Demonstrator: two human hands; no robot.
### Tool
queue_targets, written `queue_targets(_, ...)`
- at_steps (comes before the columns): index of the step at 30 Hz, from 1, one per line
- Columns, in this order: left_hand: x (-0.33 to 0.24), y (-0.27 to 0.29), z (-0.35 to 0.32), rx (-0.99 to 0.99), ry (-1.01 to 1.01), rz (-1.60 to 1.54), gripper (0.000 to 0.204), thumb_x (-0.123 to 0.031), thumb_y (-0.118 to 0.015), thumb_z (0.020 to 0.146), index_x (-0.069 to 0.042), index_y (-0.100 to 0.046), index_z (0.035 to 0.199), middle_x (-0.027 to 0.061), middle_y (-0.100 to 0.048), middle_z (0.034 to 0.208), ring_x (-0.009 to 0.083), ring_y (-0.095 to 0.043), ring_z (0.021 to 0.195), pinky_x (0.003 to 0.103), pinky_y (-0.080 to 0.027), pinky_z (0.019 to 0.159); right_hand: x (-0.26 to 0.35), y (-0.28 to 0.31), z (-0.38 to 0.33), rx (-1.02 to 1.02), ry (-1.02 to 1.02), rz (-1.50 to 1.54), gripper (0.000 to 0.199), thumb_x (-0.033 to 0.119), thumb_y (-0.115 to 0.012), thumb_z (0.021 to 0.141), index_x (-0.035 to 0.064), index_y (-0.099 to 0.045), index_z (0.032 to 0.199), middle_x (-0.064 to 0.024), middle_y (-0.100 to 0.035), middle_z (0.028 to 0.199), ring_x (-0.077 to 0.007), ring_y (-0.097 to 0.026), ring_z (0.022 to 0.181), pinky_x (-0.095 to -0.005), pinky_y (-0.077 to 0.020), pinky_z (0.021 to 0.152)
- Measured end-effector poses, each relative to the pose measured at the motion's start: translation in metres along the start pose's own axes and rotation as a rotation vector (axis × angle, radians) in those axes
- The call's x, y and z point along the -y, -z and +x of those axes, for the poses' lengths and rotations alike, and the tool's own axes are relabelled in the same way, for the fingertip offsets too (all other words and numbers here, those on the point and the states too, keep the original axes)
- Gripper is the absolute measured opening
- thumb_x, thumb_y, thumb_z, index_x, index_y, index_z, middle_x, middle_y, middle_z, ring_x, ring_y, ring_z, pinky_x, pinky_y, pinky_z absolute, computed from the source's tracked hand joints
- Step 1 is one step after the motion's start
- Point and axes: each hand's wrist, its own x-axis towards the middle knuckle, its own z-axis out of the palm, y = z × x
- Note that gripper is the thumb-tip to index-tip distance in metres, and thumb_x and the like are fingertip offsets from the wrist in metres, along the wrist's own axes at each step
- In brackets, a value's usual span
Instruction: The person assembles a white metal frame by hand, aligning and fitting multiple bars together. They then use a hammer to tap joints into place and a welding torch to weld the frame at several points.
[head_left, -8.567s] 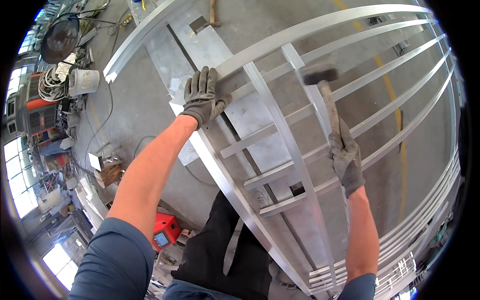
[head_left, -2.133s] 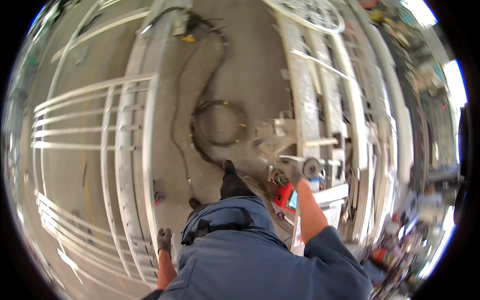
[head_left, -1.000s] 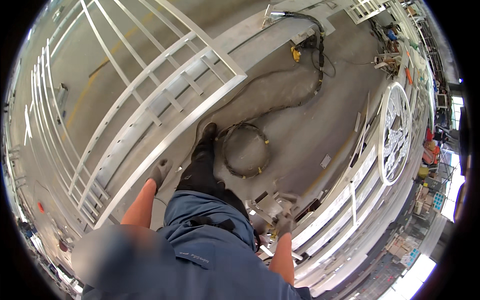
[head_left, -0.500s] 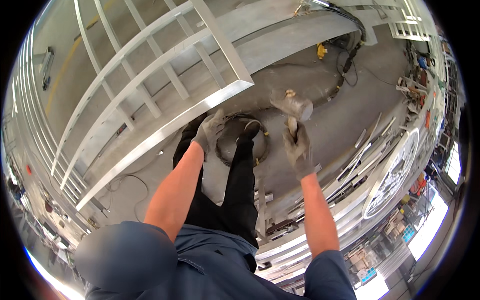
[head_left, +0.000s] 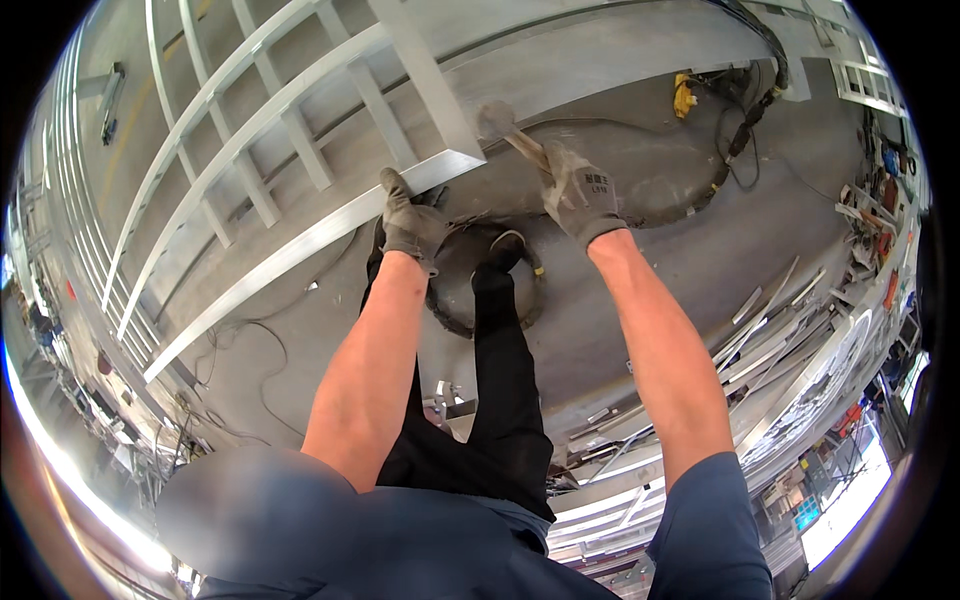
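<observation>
In my gloved right hand (head_left: 582, 195) is the wooden handle of a mallet (head_left: 496, 120). The mallet's grey, rounded head is at the front right corner of a silvery metal frame (head_left: 330, 232); I cannot tell whether it touches. My gloved left hand (head_left: 412, 218) grips the frame's front bar a little left of that corner, thumb up over the edge. The frame has curved rails joined by straight crossbars, and stretches away to the left and far side.
A coiled dark cable (head_left: 455, 325) lies on the floor around my right foot (head_left: 507, 245). Cables with a yellow connector (head_left: 684, 96) lie at the far right. Long metal strips (head_left: 750, 335) are piled on the right, and thin wires (head_left: 275, 370) run over the floor at left.
My right hand has swung the mallet away and to the left, up to the frame's corner. My left hand has moved onto the front bar. The view has shifted slightly.
</observation>
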Motion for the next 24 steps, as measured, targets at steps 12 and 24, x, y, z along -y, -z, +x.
queue_targets(12, 0.055, -0.021, 0.041, -0.031, 0.149, 0.285, 0.055, -0.042, -0.08, 0.086, -0.013, -0.06, 0.129, 0.0088, -0.067, 0.117, 0.0284, -0.064, 0.109, 0.04, -0.052, 0.096, -0.001, -0.057, -0.195, 0.093, -0.592, 0.433, 0.041, 0.017, -0.057, 0.093, 0.0154, -0.055, 0.134, -0.0201, -0.065, 0.116, -0.0426, -0.063, 0.107, -0.05, -0.0509, 0.088)
queue_targets(24, 0.06, -0.027, 0.02, 0.041, 0.034, 0.405, 0.078, -0.05, -0.073, 0.089, -0.003, -0.043, 0.143, 0.0151, -0.054, 0.138, 0.0298, -0.052, 0.129, 0.041, -0.039, 0.114, -0.081, -0.074, -0.311, 0.061, -0.791, 0.447, 0.043, 0.014, -0.061, 0.087, 0.0033, -0.061, 0.128, -0.0241, -0.069, 0.101, -0.0372, -0.068, 0.093, -0.0429, -0.0526, 0.081)
